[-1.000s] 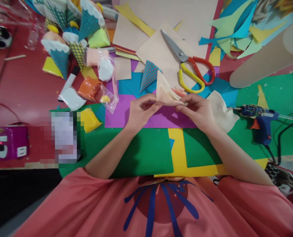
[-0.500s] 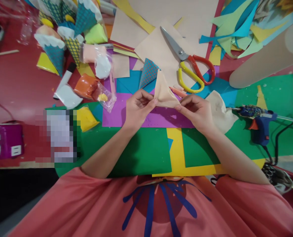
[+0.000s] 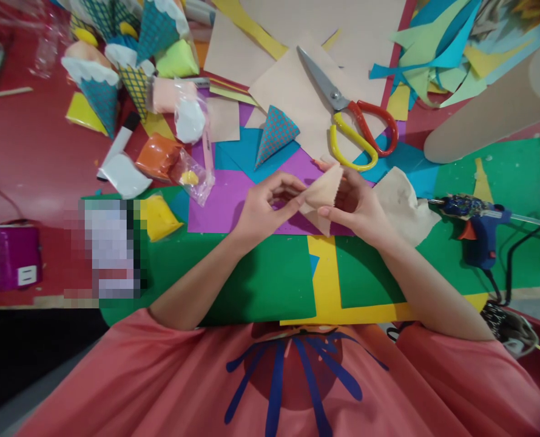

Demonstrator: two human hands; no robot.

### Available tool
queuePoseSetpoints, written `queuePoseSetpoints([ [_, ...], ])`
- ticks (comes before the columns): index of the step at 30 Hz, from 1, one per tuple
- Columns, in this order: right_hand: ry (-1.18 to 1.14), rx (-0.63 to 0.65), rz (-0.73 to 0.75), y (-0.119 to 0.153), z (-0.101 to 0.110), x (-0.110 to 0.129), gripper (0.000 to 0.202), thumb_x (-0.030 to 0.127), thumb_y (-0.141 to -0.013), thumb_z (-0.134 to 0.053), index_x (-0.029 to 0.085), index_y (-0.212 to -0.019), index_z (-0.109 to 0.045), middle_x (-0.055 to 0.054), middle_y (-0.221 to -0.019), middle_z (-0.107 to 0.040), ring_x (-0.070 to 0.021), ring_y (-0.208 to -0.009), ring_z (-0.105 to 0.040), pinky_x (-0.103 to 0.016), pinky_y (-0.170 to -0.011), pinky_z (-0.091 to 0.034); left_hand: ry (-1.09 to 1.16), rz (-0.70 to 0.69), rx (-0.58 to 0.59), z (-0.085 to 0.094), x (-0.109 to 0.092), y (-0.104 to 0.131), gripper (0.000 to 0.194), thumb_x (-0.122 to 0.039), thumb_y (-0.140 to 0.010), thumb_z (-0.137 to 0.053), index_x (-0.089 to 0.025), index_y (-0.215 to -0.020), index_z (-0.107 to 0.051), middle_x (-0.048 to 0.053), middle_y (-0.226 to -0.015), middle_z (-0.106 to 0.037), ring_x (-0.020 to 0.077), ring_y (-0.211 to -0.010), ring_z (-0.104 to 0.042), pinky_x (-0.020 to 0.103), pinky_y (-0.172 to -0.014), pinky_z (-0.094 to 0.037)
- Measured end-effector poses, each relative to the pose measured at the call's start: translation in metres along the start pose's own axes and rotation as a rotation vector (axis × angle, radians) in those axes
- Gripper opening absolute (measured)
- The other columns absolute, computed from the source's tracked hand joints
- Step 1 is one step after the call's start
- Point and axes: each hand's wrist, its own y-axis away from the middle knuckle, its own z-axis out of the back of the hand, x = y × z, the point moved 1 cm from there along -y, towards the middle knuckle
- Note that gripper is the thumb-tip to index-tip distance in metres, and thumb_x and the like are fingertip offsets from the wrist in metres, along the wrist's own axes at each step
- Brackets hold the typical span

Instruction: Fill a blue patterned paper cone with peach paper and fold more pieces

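Between my hands is a small folded piece of beige material with a zigzag edge on its right side. My left hand pinches its left corner between thumb and fingers. On the right side, my right hand grips it, thumb in front and fingers partly hidden behind. A blue cone with a red pattern lies just beyond my left hand. Purple sheet is spread under the hands. Another beige piece rests beside my right wrist.
Scissors with red and yellow handles lie beyond the hands. A glue gun is at the right, near a large pale cylinder. Decorated cones, clay packets and a marker are at the left. Green sheets cover the near side.
The beige piece has turned and tilted, its point swinging from the top left to the right, and both hands have shifted around it. The blue patterned cone is now fully uncovered.
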Motion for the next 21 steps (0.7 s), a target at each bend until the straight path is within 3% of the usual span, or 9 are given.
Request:
queuePoseSetpoints([
  [2,0.023,-0.024,0.029,0.0,0.0004,0.0015,0.058,0.047,-0.068,-0.081,0.027,-0.116,-0.056,-0.004,-0.115,-0.067,-0.019,-0.099,-0.066,-0.035,-0.086,-0.057,-0.033,-0.048,0.078,-0.0024,-0.0041,0.0025,0.02,-0.036,-0.082,-0.07,-0.017,-0.086,-0.066,0.002,-0.081,-0.073,0.0102,-0.073,-0.069,0.018,-0.065,-0.054],
  [4,0.064,-0.054,0.055,-0.0004,0.002,0.003,0.048,0.044,-0.071,-0.08,0.025,-0.111,-0.062,-0.004,-0.122,-0.065,-0.0185,-0.101,-0.065,-0.037,-0.093,-0.054,-0.07,-0.082,0.111,-0.0032,-0.0065,0.0041,0.017,-0.034,-0.084,-0.068,-0.017,-0.087,-0.067,0.002,-0.082,-0.073,0.0103,-0.073,-0.068,0.019,-0.067,-0.055],
  [6,0.095,-0.09,0.061,-0.0008,0.0042,0.0035,0.034,0.042,-0.073,-0.078,0.023,-0.099,-0.068,-0.003,-0.111,-0.069,-0.0181,-0.096,-0.065,-0.036,-0.09,-0.054,-0.105,-0.088,0.116,-0.0027,-0.0072,0.0044,0.016,-0.033,-0.085,-0.066,-0.018,-0.087,-0.068,0.003,-0.083,-0.074,0.0108,-0.074,-0.068,0.02,-0.068,-0.055],
  [11,0.085,-0.159,-0.012,-0.001,0.0072,0.0002,0.017,0.038,-0.075,-0.075,0.023,-0.081,-0.071,0.001,-0.078,-0.068,-0.0107,-0.06,-0.054,-0.027,-0.056,-0.051,-0.089,-0.014,0.097,-0.0009,-0.0039,0.0022,0.025,-0.041,-0.083,-0.068,-0.019,-0.093,-0.07,0.003,-0.086,-0.074,0.0125,-0.079,-0.069,0.02,-0.069,-0.054],
  [16,0.053,-0.205,0.047,-0.0011,0.0082,0.0005,0.013,0.035,-0.077,-0.073,0.023,-0.082,-0.069,-0.001,-0.086,-0.068,-0.0149,-0.076,-0.063,-0.03,-0.066,-0.056,0.011,0.115,0.092,-0.0001,0.0019,-0.0011,0.037,-0.054,-0.079,-0.067,-0.017,-0.072,-0.065,-0.001,-0.062,-0.064,0.0088,-0.055,-0.058,0.019,-0.05,-0.046],
  [21,0.031,-0.163,0.032,0.0006,0.0067,0.005,0.013,0.033,-0.077,-0.075,0.023,-0.08,-0.067,0.002,-0.072,-0.067,-0.0126,-0.064,-0.064,-0.029,-0.062,-0.056,-0.029,0.003,-0.073,0.0041,0.0003,-0.0036,0.033,-0.048,-0.08,-0.069,-0.018,-0.068,-0.064,-0.002,-0.064,-0.063,0.0085,-0.058,-0.056,0.02,-0.054,-0.045],
])
